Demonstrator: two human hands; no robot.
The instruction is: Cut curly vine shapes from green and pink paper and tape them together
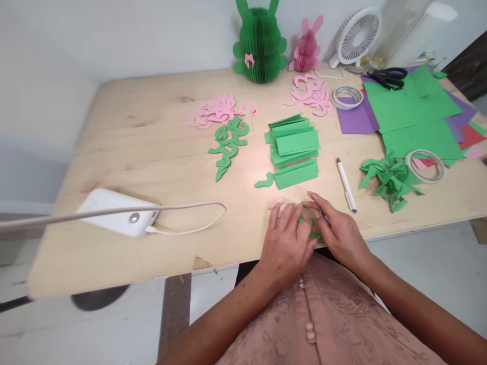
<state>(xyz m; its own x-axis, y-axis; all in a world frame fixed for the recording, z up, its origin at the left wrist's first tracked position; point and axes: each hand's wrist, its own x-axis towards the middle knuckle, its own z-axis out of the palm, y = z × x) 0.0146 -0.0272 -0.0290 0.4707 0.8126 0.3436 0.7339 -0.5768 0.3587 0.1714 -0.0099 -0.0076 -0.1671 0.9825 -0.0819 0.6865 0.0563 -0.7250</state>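
Observation:
My left hand (pixel 287 238) lies palm down at the table's front edge, its fingers spread over a small pink paper piece (pixel 278 203) and the edge of a green paper cutout (pixel 314 230). Beside it, my right hand (pixel 338 228) is closed around a slim, dark, pen-like tool (pixel 318 207); its exact kind is unclear. The tool's lower end points at the green cutout, which is partly hidden beneath my fingers. Just beyond my hands are folded green paper strips (pixel 297 144) and a curved green piece (pixel 265 181).
Pink cutouts (pixel 216 110) and green cutouts (pixel 230 142) lie left of centre. A white pen (pixel 346 185), green scraps (pixel 391 177), tape rolls (pixel 347 98), scissors (pixel 387 77) and coloured sheets (pixel 411 111) occupy the right. A cabled power bank (pixel 117 213) sits left; paper bunnies (pixel 262 48) and a fan (pixel 359 36) stand behind.

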